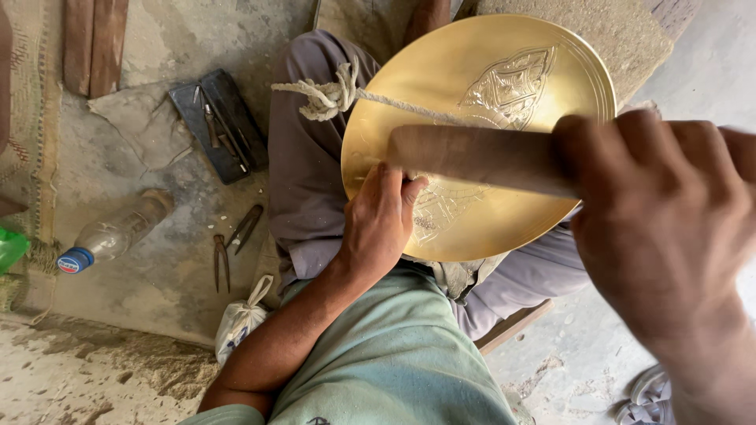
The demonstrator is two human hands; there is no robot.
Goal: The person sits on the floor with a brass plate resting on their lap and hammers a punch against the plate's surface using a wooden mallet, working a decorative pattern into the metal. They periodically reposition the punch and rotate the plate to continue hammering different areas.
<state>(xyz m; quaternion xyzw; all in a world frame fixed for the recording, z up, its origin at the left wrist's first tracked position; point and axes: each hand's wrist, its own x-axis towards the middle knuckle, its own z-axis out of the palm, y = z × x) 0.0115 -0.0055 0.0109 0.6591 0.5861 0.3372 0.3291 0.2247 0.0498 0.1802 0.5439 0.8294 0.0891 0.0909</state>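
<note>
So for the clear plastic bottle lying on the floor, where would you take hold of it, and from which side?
Grip the plastic bottle around its clear mid-body, coming down from above. It lies on its side on the concrete floor, blue cap toward the lower left, so the rounded body faces up and is unobstructed. The pliers lie apart to its right; the small cap offers less to hold.

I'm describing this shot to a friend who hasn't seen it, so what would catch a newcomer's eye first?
The big round brass plate with engraved patterns, resting on the person's lap at top centre, stands out first. The right hand grips a wooden stick raised over it, blurred, while the left hand rests on the plate's lower left edge. A knotted rope crosses the plate, and a plastic bottle lies on the floor at left.
</note>
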